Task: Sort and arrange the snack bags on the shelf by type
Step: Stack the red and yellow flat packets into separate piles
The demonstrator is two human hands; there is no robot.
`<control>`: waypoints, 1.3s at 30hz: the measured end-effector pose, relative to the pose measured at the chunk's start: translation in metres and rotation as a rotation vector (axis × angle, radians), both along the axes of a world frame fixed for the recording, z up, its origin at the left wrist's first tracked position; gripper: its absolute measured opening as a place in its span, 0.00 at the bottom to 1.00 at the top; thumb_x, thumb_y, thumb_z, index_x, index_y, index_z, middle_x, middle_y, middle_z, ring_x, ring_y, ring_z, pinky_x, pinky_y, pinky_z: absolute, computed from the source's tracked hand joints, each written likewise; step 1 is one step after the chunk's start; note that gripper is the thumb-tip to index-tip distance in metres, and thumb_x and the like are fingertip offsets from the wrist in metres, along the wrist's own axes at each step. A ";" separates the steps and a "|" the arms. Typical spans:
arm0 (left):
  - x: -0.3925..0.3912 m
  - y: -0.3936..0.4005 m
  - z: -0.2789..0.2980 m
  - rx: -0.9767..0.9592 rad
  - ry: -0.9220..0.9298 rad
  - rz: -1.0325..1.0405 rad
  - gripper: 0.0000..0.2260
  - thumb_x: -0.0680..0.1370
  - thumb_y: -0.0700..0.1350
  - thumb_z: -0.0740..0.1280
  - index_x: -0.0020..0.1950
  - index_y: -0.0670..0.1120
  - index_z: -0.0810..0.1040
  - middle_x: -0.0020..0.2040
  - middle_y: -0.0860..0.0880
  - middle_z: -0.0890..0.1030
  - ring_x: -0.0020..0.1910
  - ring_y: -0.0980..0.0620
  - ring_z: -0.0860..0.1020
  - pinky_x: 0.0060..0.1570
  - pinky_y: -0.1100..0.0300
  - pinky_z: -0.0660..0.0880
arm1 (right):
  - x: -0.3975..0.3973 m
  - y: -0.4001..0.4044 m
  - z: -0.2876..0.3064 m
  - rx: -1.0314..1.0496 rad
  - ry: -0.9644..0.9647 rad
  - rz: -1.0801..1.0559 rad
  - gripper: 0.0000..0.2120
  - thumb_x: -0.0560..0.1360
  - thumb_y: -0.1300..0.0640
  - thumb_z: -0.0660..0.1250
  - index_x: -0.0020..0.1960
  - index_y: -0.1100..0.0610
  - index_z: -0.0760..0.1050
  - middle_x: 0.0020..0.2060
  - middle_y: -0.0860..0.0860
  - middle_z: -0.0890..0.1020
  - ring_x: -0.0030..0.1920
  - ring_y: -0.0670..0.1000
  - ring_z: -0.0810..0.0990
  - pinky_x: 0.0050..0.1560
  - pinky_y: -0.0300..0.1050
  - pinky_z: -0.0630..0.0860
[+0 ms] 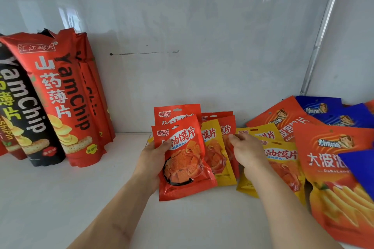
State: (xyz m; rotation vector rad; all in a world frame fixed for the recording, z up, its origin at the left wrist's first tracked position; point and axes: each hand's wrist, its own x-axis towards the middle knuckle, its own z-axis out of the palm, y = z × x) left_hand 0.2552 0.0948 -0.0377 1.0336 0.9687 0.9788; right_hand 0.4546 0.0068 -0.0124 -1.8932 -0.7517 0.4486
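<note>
My left hand (152, 162) grips a small red snack bag (184, 159) by its left edge, thumb on the front, with another red bag (177, 113) right behind it. My right hand (245, 150) reaches over the pile of small bags, its fingers on a red bag (227, 131) that stands behind a yellow one (214, 147). More small yellow bags (283, 159) lie flat under my right wrist. Tall red yam chip bags (66, 97) and a black one (22, 111) stand at the left.
Large orange fry bags (332, 168) and blue bags (332, 113) lie overlapping at the right, against the side wall. The white shelf (81, 198) reaches from the yam chip bags to the front. A white back wall (182, 26) closes the shelf behind.
</note>
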 end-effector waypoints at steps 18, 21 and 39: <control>0.003 0.000 0.006 0.038 -0.050 0.156 0.10 0.81 0.55 0.67 0.57 0.51 0.81 0.49 0.49 0.88 0.47 0.45 0.87 0.53 0.40 0.82 | 0.012 -0.032 0.030 0.576 -0.205 -0.308 0.09 0.81 0.48 0.62 0.48 0.53 0.72 0.36 0.42 0.75 0.35 0.42 0.74 0.34 0.33 0.67; 0.006 -0.003 0.007 0.019 -0.051 0.156 0.11 0.81 0.56 0.65 0.58 0.51 0.79 0.50 0.49 0.87 0.47 0.45 0.87 0.53 0.41 0.82 | 0.007 -0.038 0.035 0.696 -0.239 -0.402 0.08 0.81 0.49 0.63 0.49 0.54 0.72 0.35 0.39 0.74 0.34 0.41 0.73 0.32 0.25 0.66; 0.003 -0.009 0.015 -0.027 -0.203 0.122 0.20 0.83 0.61 0.57 0.59 0.48 0.80 0.47 0.47 0.88 0.45 0.46 0.87 0.52 0.45 0.82 | -0.037 -0.007 0.013 0.071 -0.051 0.252 0.13 0.78 0.50 0.68 0.41 0.58 0.78 0.38 0.49 0.81 0.38 0.48 0.78 0.34 0.42 0.69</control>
